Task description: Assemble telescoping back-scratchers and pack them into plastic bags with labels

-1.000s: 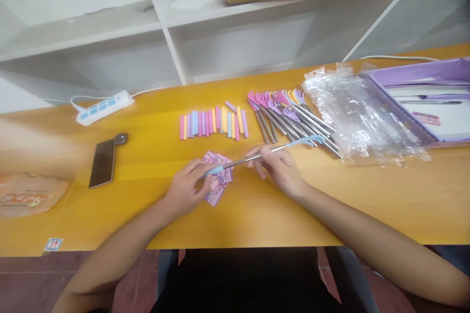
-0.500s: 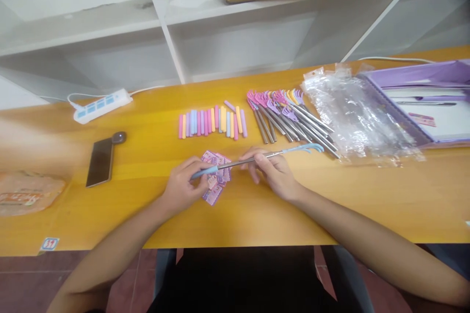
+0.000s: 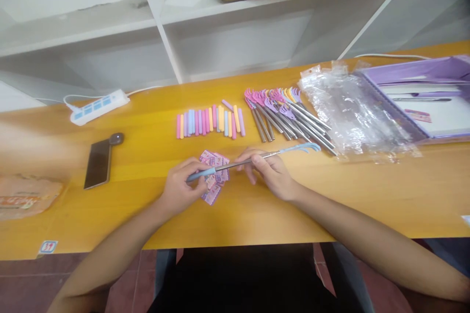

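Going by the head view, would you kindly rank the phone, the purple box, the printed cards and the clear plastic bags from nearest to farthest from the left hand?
From the left hand:
1. Printed cards, just to its right.
2. Phone, to its left.
3. Clear plastic bags, off to the right.
4. Purple box, far right, beyond the bags.
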